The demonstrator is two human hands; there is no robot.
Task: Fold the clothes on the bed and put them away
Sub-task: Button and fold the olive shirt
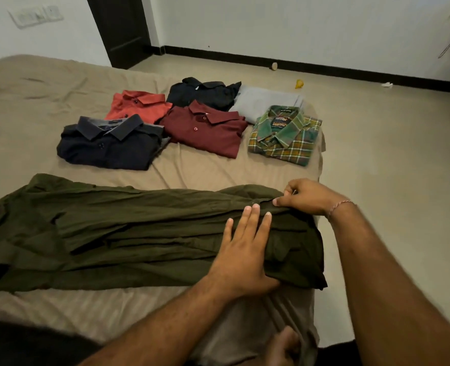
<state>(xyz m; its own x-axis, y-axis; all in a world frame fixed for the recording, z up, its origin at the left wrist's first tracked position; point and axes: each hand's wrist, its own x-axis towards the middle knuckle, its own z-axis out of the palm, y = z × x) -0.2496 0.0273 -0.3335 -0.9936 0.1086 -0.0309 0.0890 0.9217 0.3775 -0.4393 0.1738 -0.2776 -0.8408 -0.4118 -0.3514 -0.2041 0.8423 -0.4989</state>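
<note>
A dark olive shirt [128, 228] lies lengthwise across the near part of the bed [33, 107], partly folded into a long strip. My left hand [245, 249] presses flat on its right end with straight fingers. My right hand [303, 196] pinches the shirt's upper right edge, near the collar. Beyond it lie folded garments: a navy shirt [107, 143], an orange shirt [139, 104], a maroon shirt [208, 128], a black shirt [202, 92], a grey garment [266, 101] and a green plaid shirt [287, 133].
The bed's right edge runs close to the plaid shirt and the olive shirt's end. A beige floor [390, 154] lies to the right, with a small yellow object [299, 83] and scraps on it. A dark door [123, 30] stands at the back.
</note>
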